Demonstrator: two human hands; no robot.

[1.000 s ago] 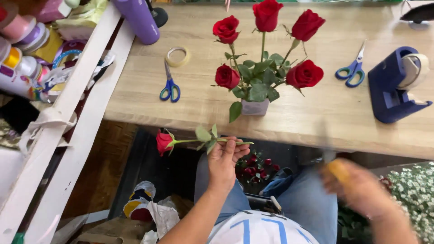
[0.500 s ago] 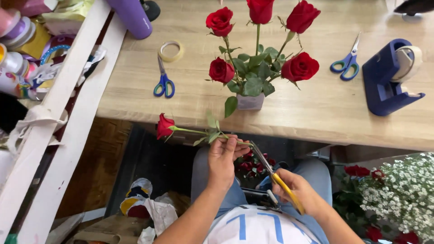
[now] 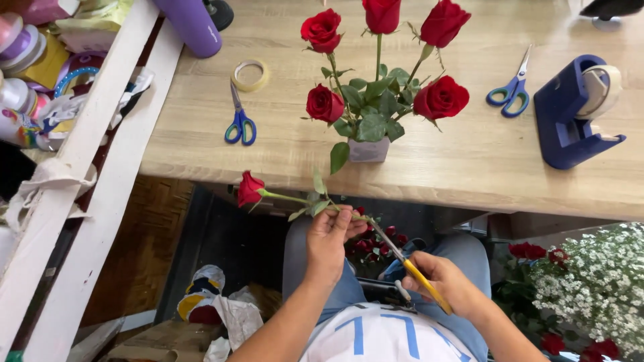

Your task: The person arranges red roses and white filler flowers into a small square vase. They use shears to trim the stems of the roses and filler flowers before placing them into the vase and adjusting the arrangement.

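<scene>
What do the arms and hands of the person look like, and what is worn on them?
Both forearms are bare, with no sleeves in view. The left hand and the right hand wear no gloves; no rings or watch are visible. Near the body, a white shirt with blue markings shows.

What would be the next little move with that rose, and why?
Probably close the yellow-handled cutter in the right hand on the stem: its blades sit at the end of the single rose that the left hand holds level.

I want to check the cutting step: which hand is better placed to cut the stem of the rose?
The right hand: it holds the yellow-handled cutter, whose blades point at the stem end. The left hand is busy holding the rose.
</scene>
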